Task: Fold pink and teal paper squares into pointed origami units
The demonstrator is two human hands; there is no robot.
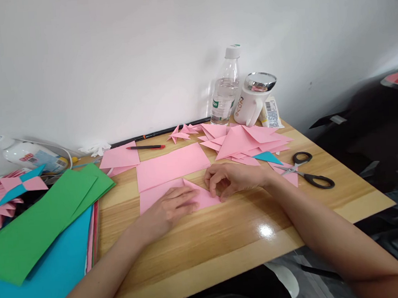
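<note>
A pink paper sheet (154,199) lies on the wooden table in front of me, its right part folded over at a slant. My left hand (171,208) rests flat on the sheet, fingers stretched out over the folded part. At the sheet's right corner my right hand (231,181) has its fingers curled, thumb and fingertips closed on the paper edge. Just behind lies a stack of pink paper (172,165). Folded pink pieces (243,141) are heaped to the right of it, with a blue folded piece (267,157) at their front.
Scissors (306,170) lie at the right. A pen (146,147) rests on pink paper at the back. A water bottle (225,92) and a lidded mug (254,99) stand by the wall. Green sheets (49,220) and blue sheets (56,266) cover the left side.
</note>
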